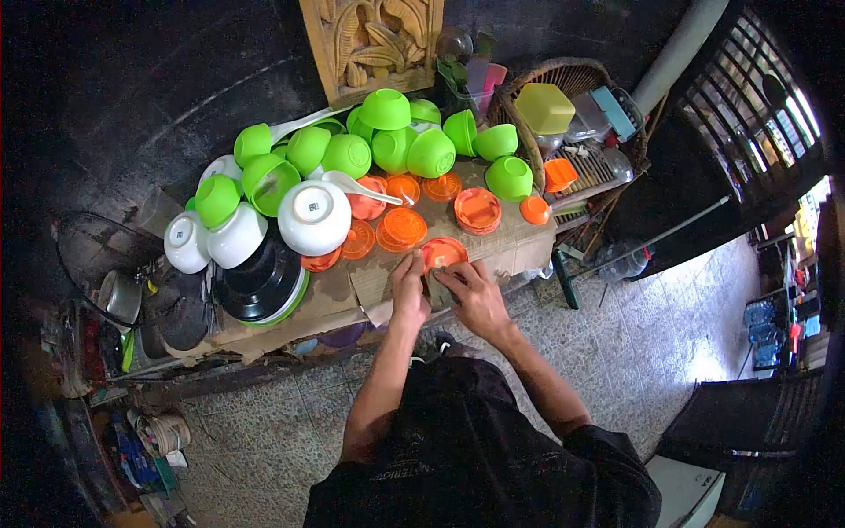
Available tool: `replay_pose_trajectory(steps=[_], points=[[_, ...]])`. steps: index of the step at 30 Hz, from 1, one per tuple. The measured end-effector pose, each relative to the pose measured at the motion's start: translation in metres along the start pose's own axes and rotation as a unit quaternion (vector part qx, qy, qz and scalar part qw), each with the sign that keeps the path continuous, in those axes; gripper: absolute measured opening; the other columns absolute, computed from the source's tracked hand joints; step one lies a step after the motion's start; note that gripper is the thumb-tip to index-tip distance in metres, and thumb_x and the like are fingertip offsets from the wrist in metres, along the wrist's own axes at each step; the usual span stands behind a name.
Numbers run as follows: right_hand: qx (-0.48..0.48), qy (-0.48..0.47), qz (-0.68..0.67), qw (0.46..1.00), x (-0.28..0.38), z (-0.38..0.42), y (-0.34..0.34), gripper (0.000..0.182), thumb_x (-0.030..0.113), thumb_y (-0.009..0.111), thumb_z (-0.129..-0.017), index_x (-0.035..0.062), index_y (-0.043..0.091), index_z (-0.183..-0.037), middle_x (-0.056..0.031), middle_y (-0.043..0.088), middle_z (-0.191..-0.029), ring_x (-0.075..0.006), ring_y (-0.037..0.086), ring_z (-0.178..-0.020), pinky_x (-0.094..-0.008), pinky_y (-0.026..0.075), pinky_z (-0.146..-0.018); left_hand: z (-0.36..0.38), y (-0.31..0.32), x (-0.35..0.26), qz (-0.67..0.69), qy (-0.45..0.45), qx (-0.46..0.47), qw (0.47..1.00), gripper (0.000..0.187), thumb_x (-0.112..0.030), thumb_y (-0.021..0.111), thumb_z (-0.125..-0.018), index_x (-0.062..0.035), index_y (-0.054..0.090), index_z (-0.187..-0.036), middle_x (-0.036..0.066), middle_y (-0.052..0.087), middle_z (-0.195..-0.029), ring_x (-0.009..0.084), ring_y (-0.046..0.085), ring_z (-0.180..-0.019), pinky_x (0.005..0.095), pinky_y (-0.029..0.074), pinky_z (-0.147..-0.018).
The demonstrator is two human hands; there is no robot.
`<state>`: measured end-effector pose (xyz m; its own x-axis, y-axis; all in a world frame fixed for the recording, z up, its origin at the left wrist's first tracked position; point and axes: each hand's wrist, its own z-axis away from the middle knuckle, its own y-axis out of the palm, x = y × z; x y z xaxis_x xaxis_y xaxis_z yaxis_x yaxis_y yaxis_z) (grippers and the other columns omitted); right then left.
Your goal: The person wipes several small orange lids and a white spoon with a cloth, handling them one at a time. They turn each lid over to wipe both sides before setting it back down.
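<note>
A small orange saucer [446,253] is at the front edge of the cardboard-covered table, between my two hands. My left hand [410,295] is closed at its left rim, fingers pointing up. My right hand [476,297] has its fingers curled over the near right rim. Just behind lie a stack of orange saucers [478,211] and several more flat orange ones [404,226]. A white spoon [359,188] leans beside an upturned white bowl [314,218].
Green bowls [345,156] are heaped along the back. Black plates [258,280] sit at the left under white bowls. To the right stands a wicker basket [518,132] holding plastic containers. Carved wood [373,44] leans on the wall.
</note>
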<state>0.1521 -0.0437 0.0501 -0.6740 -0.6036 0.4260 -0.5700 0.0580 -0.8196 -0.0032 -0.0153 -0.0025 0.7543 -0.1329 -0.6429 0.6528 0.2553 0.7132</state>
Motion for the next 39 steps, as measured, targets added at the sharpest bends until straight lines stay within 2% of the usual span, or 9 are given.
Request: replay_pose_trajectory(steps=[6, 9, 11, 18, 20, 23, 29, 31, 39], points=[[-0.071, 0.040, 0.046, 0.996, -0.016, -0.013, -0.005, 0.051, -0.001, 0.074, -0.073, 0.0079, 0.073, -0.122, -0.0083, 0.064, -0.116, -0.0315, 0.063, -0.105, -0.0426, 0.058, -0.084, 0.004, 0.004, -0.005, 0.003, -0.025, -0.003, 1.000, 0.029, -0.029, 0.056, -0.111, -0.0048, 0.068, -0.121, 0.003, 0.072, -0.107, 0.0136, 0.068, -0.090, 0.0356, 0.060, -0.079], [-0.112, 0.068, 0.037, 0.991, -0.018, -0.026, 0.002, 0.055, -0.004, 0.075, -0.070, 0.0064, 0.072, -0.124, -0.0105, 0.064, -0.115, -0.0337, 0.063, -0.104, -0.0448, 0.058, -0.085, 0.003, 0.000, -0.002, -0.013, -0.026, 0.028, 0.999, 0.030, -0.030, 0.056, -0.112, -0.0049, 0.068, -0.123, 0.002, 0.071, -0.107, 0.0140, 0.069, -0.090, 0.0378, 0.061, -0.076], [-0.112, 0.083, 0.023, 0.990, -0.015, -0.029, 0.012, 0.058, -0.004, 0.077, -0.068, 0.0067, 0.073, -0.124, -0.0117, 0.065, -0.115, -0.0348, 0.063, -0.104, -0.0446, 0.056, -0.088, 0.000, -0.004, -0.003, -0.035, -0.037, 0.033, 0.998, 0.037, -0.030, 0.053, -0.112, -0.0032, 0.061, -0.136, 0.009, 0.069, -0.127, 0.0215, 0.070, -0.111, 0.0422, 0.060, -0.089], [-0.103, 0.038, -0.069, 0.992, -0.001, -0.025, 0.028, 0.063, -0.005, 0.078, -0.063, 0.0074, 0.073, -0.125, -0.0130, 0.065, -0.113, -0.0375, 0.063, -0.107, -0.0454, 0.054, -0.093, 0.006, 0.005, -0.008, -0.012, -0.039, 0.002, 0.999, 0.035, -0.029, 0.056, -0.111, -0.0033, 0.063, -0.135, 0.010, 0.070, -0.124, 0.0210, 0.070, -0.110, 0.0404, 0.060, -0.089], [-0.074, 0.029, -0.068, 0.995, 0.006, -0.016, 0.020, 0.063, -0.005, 0.078, -0.063, 0.0079, 0.073, -0.125, -0.0123, 0.065, -0.114, -0.0370, 0.063, -0.106, -0.0451, 0.055, -0.093, 0.000, -0.002, -0.002, -0.034, 0.004, 0.008, 0.999, 0.034, -0.031, 0.059, -0.110, -0.0031, 0.068, -0.128, 0.006, 0.072, -0.117, 0.0161, 0.070, -0.100, 0.0330, 0.059, -0.084], [-0.036, 0.001, -0.052, 0.998, -0.003, -0.002, 0.011, 0.064, -0.005, 0.078, -0.063, 0.0087, 0.073, -0.125, -0.0112, 0.066, -0.114, -0.0359, 0.064, -0.105, -0.0445, 0.055, -0.093, 0.005, 0.004, -0.004, -0.053, 0.005, -0.017, 0.998, 0.032, -0.030, 0.059, -0.110, -0.0031, 0.069, -0.124, 0.006, 0.073, -0.116, 0.0156, 0.070, -0.101, 0.0310, 0.058, -0.084], [-0.019, 0.039, 0.007, 0.999, -0.024, -0.001, -0.012, 0.063, -0.005, 0.076, -0.065, 0.0109, 0.074, -0.126, -0.0094, 0.065, -0.112, -0.0342, 0.064, -0.103, -0.0441, 0.056, -0.090, 0.001, 0.004, 0.000, -0.012, -0.019, -0.006, 1.000, 0.031, -0.028, 0.059, -0.110, -0.0025, 0.067, -0.125, 0.007, 0.072, -0.116, 0.0166, 0.071, -0.103, 0.0364, 0.062, -0.086], [-0.048, 0.034, 0.028, 0.998, -0.035, -0.007, -0.012, 0.060, -0.005, 0.075, -0.070, 0.0113, 0.072, -0.128, -0.0111, 0.063, -0.115, -0.0313, 0.063, -0.104, -0.0418, 0.059, -0.086, 0.002, 0.006, -0.004, -0.009, -0.013, 0.009, 1.000, 0.031, -0.028, 0.059, -0.110, -0.0026, 0.067, -0.126, 0.007, 0.072, -0.117, 0.0174, 0.071, -0.103, 0.0377, 0.063, -0.086], [-0.163, 0.079, -0.015, 0.983, -0.021, -0.040, 0.019, 0.061, -0.005, 0.077, -0.066, 0.0047, 0.070, -0.126, -0.0148, 0.061, -0.113, -0.0364, 0.061, -0.105, -0.0461, 0.054, -0.088, -0.004, -0.005, 0.002, 0.014, -0.022, -0.003, 1.000, 0.030, -0.026, 0.059, -0.110, -0.0035, 0.066, -0.128, 0.009, 0.071, -0.120, 0.0207, 0.073, -0.104, 0.0416, 0.064, -0.082]])
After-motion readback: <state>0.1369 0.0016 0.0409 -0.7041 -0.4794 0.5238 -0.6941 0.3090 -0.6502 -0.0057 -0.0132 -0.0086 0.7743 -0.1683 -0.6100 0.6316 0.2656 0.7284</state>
